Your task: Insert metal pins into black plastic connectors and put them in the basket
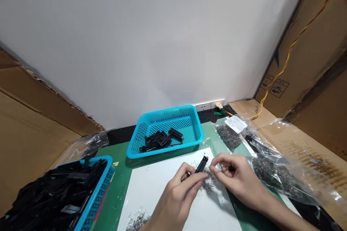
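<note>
A small black plastic part [201,164] is pinched between the fingers of my left hand [180,191], its far end tilted up and to the right. Just right of it, my right hand [238,177] has thumb and index fingertips pressed together; whatever lies between them is too small to make out. Beneath both hands, a pile of tiny silvery metal pieces [208,184] lies on a white sheet [146,182]. Another pile of small metal pieces [137,220] is at the sheet's near left, partly hidden by my left wrist.
A blue basket [199,135] holding several black parts [159,140] stands behind the sheet. At left, a second blue basket [93,196] is heaped with black parts. Clear bags of metal pieces [229,137] lie at right, near a wall socket [203,107] and yellow cable [287,56].
</note>
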`<state>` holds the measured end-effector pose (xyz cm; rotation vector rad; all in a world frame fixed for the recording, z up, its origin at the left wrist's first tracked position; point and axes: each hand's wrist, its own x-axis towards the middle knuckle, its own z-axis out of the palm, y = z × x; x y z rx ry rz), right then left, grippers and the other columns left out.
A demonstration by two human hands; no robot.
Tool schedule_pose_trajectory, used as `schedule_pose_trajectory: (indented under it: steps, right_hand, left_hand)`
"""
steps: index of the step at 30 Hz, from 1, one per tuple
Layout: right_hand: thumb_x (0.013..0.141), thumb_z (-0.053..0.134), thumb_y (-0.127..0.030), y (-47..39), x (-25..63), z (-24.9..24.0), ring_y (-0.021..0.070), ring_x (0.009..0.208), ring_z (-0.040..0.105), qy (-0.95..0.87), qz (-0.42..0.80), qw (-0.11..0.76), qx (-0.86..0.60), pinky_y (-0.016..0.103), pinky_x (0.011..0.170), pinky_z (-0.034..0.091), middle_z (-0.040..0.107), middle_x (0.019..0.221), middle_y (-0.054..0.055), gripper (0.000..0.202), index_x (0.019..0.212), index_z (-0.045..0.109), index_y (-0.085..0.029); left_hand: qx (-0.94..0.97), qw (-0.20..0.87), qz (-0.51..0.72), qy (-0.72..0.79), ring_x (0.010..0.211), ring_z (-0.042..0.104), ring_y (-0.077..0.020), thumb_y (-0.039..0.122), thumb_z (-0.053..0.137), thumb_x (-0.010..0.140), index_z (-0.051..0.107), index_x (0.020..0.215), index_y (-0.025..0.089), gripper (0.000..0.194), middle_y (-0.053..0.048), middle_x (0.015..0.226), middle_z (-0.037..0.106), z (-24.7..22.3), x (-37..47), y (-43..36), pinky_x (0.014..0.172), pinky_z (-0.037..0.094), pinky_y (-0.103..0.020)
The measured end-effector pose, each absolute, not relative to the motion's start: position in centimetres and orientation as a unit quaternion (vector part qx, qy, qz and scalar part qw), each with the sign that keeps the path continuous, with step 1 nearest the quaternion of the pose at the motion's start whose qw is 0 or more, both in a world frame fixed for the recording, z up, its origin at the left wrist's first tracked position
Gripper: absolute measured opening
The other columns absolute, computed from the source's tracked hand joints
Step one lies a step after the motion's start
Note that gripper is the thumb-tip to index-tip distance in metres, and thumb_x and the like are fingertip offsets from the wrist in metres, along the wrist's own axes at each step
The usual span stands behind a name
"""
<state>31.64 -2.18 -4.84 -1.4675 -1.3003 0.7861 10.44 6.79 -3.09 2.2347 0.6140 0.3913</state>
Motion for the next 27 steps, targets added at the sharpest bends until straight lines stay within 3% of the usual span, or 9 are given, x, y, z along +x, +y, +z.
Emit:
schedule_pose_trajectory:
  steps: [3, 6, 9, 15, 27]
  right_hand:
    - [0.095, 0.064, -0.039, -1.9, 32.8, -4.6, 0.0107, 0.053, 0.025, -0.473, 0.337, 0.515, -0.631, 0.026, 0.051, 0.021, 0.025, 0.058, -0.009, 0.028, 0.079, 0.069, -0.016]
    - [0.092, 0.066, -0.039, -1.6, 33.4, -4.7, 0.0103, 0.054, 0.025, -0.46, 0.361, 0.5, -0.639, 0.026, 0.051, 0.021, 0.026, 0.057, -0.009, 0.029, 0.075, 0.066, -0.016]
    - [0.088, 0.069, -0.035, -1.6, 33.4, -4.9, 0.0097, 0.054, 0.026, -0.468, 0.398, 0.461, -0.64, 0.025, 0.051, 0.021, 0.03, 0.057, -0.009, 0.025, 0.073, 0.065, -0.016]
    - [0.085, 0.068, -0.026, -1.6, 33.2, -4.9, 0.0091, 0.054, 0.028, -0.494, 0.429, 0.39, -0.648, 0.024, 0.049, 0.022, 0.035, 0.055, -0.007, 0.022, 0.066, 0.06, -0.017]
    - [0.089, 0.064, -0.024, -2.6, 32.9, -6.4, 0.0084, 0.048, 0.031, -0.577, 0.275, 0.363, -0.678, 0.025, 0.049, 0.023, 0.037, 0.051, -0.009, 0.017, 0.074, 0.065, -0.018]
  left_hand:
    - [0.863, 0.398, 0.189, 0.25, 0.078, 0.063, -0.0132, 0.029, 0.052, 0.106, 0.061, 0.146, 0.032, 0.041, -0.006, 0.103, 0.064, -4.7, 10.1, 6.3, 0.07, 0.055, -0.023]
    - [0.832, 0.423, 0.219, 0.284, 0.065, 0.06, -0.0116, 0.033, 0.063, 0.102, 0.068, 0.137, 0.026, 0.036, -0.003, 0.089, 0.066, -6.0, 9.9, 5.4, 0.063, 0.056, -0.021]
    - [0.825, 0.446, 0.229, 0.261, 0.067, 0.066, -0.0131, 0.031, 0.065, 0.1, 0.074, 0.124, 0.021, 0.027, -0.005, 0.089, 0.07, -6.5, 10.1, 4.6, 0.061, 0.057, -0.021]
    - [0.865, 0.368, 0.258, 0.222, 0.071, 0.067, -0.0166, 0.028, 0.066, 0.1, 0.075, 0.121, 0.017, 0.026, -0.006, 0.082, 0.073, -6.4, 10.8, 4.3, 0.06, 0.054, -0.024]
    - [0.863, 0.362, 0.278, 0.217, 0.067, 0.071, -0.0169, 0.029, 0.07, 0.098, 0.077, 0.119, 0.016, 0.027, -0.004, 0.083, 0.078, -7.4, 11.4, 4.6, 0.056, 0.052, -0.026]
